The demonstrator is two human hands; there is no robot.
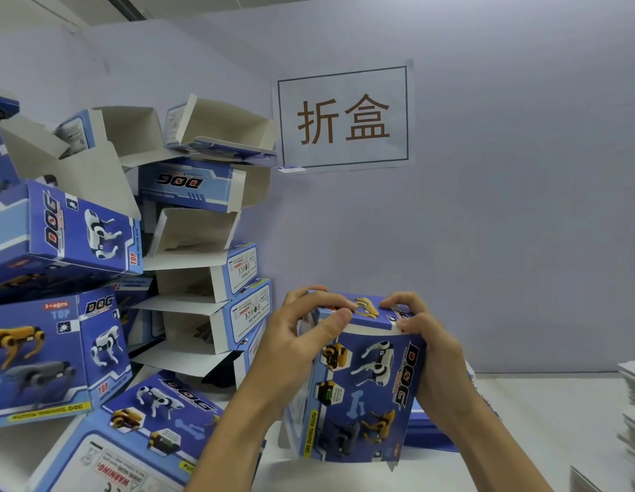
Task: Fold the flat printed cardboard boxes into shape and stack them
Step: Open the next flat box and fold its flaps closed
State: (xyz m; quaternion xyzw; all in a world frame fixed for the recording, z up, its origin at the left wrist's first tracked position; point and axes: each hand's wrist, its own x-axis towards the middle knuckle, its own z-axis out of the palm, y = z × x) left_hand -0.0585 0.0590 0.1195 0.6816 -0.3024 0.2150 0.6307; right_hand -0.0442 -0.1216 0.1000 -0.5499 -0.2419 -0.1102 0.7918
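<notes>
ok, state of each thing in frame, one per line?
held box: folded into shape, upright on the table, top flap being pressed down
left hand: grips the box's left side, thumb on the top edge
right hand: grips the box's right side, fingers on the top flap
stacked boxes: folded, piled on their sides, end flaps open
flat boxes: unfolded, lying behind the held box
wall sign: stuck flat on the wall

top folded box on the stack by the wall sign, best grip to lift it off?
Probably pinch the top box by its upper wall edge, coming from the right: its open white mouth faces that way, so fingers can slip inside. It lies tilted on a leaning pile of folded boxes, so lift gently.
</notes>
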